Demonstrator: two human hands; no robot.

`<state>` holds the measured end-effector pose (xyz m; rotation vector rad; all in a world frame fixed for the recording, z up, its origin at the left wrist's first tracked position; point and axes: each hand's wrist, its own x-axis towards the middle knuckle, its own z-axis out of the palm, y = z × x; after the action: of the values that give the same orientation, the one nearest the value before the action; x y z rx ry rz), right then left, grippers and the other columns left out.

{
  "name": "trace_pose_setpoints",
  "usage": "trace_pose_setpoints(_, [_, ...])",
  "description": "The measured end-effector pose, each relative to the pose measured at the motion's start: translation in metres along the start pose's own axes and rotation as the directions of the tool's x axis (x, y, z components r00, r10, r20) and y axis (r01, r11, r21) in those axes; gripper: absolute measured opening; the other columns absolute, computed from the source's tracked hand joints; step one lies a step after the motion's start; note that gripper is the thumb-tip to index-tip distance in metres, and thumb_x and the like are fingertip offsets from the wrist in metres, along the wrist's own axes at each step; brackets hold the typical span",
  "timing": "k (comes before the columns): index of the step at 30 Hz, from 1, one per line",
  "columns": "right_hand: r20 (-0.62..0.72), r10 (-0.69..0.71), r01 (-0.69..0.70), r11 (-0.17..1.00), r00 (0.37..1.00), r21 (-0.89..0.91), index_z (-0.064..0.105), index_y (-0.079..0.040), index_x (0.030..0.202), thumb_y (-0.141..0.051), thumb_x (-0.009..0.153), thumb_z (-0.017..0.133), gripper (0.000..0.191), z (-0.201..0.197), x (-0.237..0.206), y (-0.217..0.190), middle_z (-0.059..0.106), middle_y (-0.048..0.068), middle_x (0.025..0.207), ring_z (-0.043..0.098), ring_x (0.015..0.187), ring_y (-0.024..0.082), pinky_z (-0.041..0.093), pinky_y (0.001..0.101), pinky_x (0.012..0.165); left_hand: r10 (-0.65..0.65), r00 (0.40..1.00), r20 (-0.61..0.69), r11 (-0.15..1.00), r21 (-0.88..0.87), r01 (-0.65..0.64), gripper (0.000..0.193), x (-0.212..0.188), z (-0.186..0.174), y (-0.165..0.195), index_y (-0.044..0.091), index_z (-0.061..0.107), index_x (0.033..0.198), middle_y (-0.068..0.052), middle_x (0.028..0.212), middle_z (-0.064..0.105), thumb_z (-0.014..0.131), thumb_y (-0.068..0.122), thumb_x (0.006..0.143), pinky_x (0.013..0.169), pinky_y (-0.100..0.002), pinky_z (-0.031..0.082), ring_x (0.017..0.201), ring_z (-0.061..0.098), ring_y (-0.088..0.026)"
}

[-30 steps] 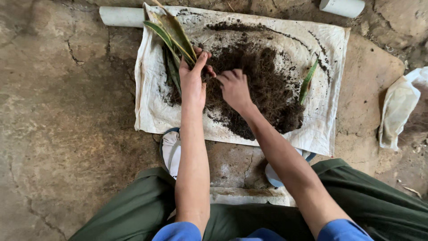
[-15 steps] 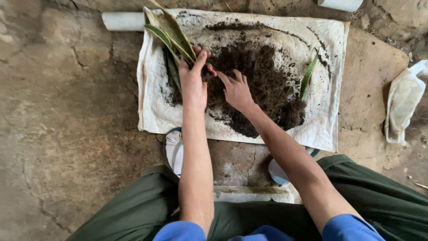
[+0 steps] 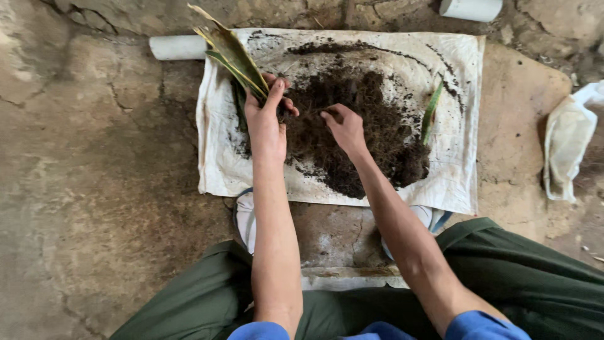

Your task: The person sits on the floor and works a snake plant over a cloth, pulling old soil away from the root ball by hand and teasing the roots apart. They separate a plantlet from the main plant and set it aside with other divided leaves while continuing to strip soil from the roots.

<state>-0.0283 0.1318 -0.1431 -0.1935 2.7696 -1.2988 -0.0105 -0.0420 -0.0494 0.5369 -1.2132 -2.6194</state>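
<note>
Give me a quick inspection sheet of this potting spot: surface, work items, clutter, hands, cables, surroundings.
Surface: cracked stone floor, white cloth spread on it.
Job's things: dark soil and root heap on the cloth; leafy plant; loose green leaf at the heap's right.
Clutter: crumpled white bag right of the cloth.
Hands: left hand grips the plant's base; right hand fingers in the roots.
Cables: nothing seen.
Surroundings: white pipe at the cloth's far left, another pipe piece at the top.

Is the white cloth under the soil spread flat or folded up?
Spread flat: the cloth lies open on the floor, its edges and corners showing, with soil heaped on its middle.
</note>
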Motion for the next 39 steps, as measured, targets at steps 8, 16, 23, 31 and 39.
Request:
trace_pose_setpoints(8, [0.351,0.368,-0.5,0.737,0.861,0.455,0.064,-0.007,0.119,-0.008,0.09,0.071,0.03,-0.05,0.014,0.002,0.071,0.013,0.108,0.076,0.091,0.022,0.067,0.0359,0.079,-0.046,0.999,0.013,0.999,-0.003,0.046,0.017,0.0,0.014,-0.013,0.006,0.062,0.112,-0.009,0.099,0.071,0.071,0.01,0.098,0.059,-0.033,0.056,0.069,0.063,-0.014])
trace_pose_setpoints(16, [0.42,0.326,-0.532,0.521,0.847,0.668,0.062,-0.005,0.116,0.001,0.087,0.07,0.031,-0.073,0.012,-0.007,0.06,0.017,0.124,0.07,0.114,0.031,0.062,0.0433,0.091,-0.048,0.998,0.049,0.997,0.064,0.045,0.017,0.0,0.01,-0.007,0.006,0.063,0.11,-0.009,0.098,0.071,0.073,0.012,0.097,0.057,-0.03,0.056,0.068,0.061,-0.012])
trace_pose_setpoints(23, [0.412,0.253,-0.484,0.471,0.875,0.738,0.063,-0.003,0.113,0.002,0.089,0.07,0.025,-0.087,0.018,-0.023,0.064,0.015,0.117,0.069,0.1,0.023,0.066,0.0352,0.084,-0.203,0.976,0.075,0.902,0.401,0.157,0.039,0.001,0.012,-0.023,0.008,0.067,0.119,-0.003,0.092,0.069,0.082,0.026,0.088,0.057,-0.025,0.058,0.066,0.061,-0.011])
trace_pose_setpoints(31, [0.168,0.122,-0.196,0.809,0.978,0.553,0.07,-0.004,0.105,-0.001,0.089,0.077,0.018,-0.097,0.014,-0.044,0.071,0.002,0.096,0.065,0.082,0.011,0.057,0.0237,0.075,-0.296,0.94,0.17,0.801,0.581,0.147,0.059,-0.009,0.023,-0.042,0.004,0.063,0.12,0.002,0.075,0.064,0.087,0.039,0.079,0.049,-0.025,0.054,0.058,0.061,-0.008])
trace_pose_setpoints(39, [0.108,0.124,-0.162,0.853,0.986,0.496,0.07,-0.006,0.106,-0.005,0.091,0.082,0.019,-0.112,0.012,-0.056,0.072,0.003,0.093,0.063,0.08,0.012,0.052,0.0263,0.071,-0.342,0.924,0.17,0.752,0.639,0.161,0.043,-0.01,0.032,-0.034,0.006,0.063,0.122,0.0,0.074,0.067,0.08,0.018,0.084,0.047,-0.025,0.054,0.055,0.062,-0.008])
